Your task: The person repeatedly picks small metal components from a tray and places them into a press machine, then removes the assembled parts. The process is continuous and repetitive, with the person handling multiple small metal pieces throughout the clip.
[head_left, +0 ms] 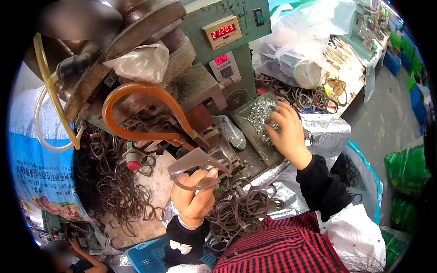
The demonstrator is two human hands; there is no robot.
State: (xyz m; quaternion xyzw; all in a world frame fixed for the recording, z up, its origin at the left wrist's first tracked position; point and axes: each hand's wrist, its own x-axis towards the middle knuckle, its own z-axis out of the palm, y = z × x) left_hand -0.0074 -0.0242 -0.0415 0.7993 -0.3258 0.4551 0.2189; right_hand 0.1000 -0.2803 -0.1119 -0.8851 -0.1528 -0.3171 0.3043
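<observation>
Pinching a thin brown rubber band loop [195,182] between thumb and fingers, the left hand [193,200] is holding it up just in front of the worn green metal press machine [227,50], close to the small grey metal fixture block [223,157] at the machine's base. The loop is hanging partly over the fingers and reaching toward the fixture. The right hand [284,129] is resting with curled fingers in the heap of small shiny silver metal clips [260,113], which is lying in a flat dark metal tray [255,145] to the right of the fixture; whether the fingers are gripping a clip cannot be told.

Below the left hand, a tangled pile of brown rubber bands [243,211] is lying on crinkled silver foil sheeting [318,132] that is covering the table. More loose brown bands [114,191] are spreading out to the left of the machine. An orange curved rubber hose [132,91] is looping across the machine's front, and a red digital counter display [222,32] is glowing on its upper panel. A blue plastic basket [145,257] is sitting at the lower edge, beside the black sleeve of the left arm.
</observation>
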